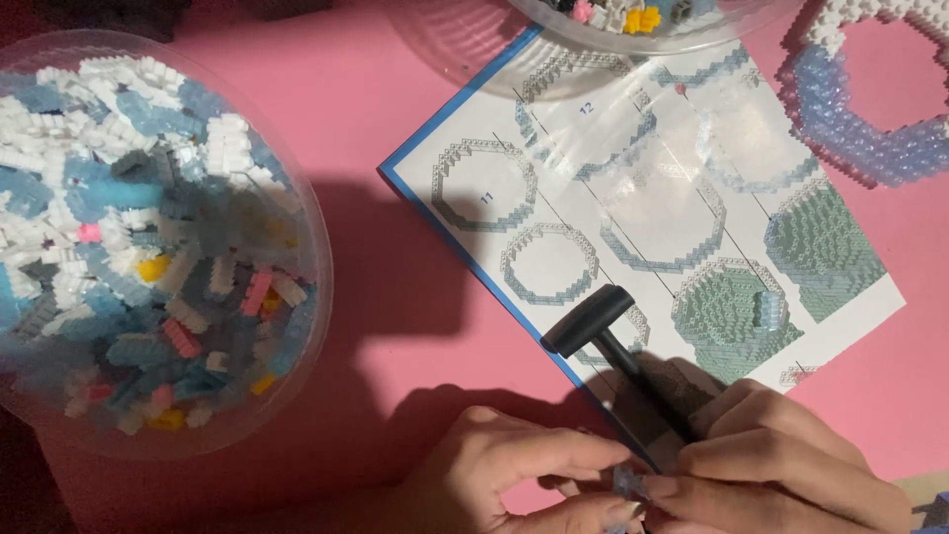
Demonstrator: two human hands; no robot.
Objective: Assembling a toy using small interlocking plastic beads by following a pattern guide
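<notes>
Tub of loose bricks [148, 237] sits far left on the pink worktop [395, 119]. Left hand [514, 475] and right hand [781, 465] meet, fingertips pinching a small pale-blue brick [626, 485] between both grips; black hammer [613, 341] tucked under the right.

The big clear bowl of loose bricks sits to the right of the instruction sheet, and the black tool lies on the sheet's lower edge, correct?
Not quite. In the head view, the clear bowl of loose bricks sits left of the instruction sheet, not right. The black tool does lie on the sheet's lower edge.
</notes>
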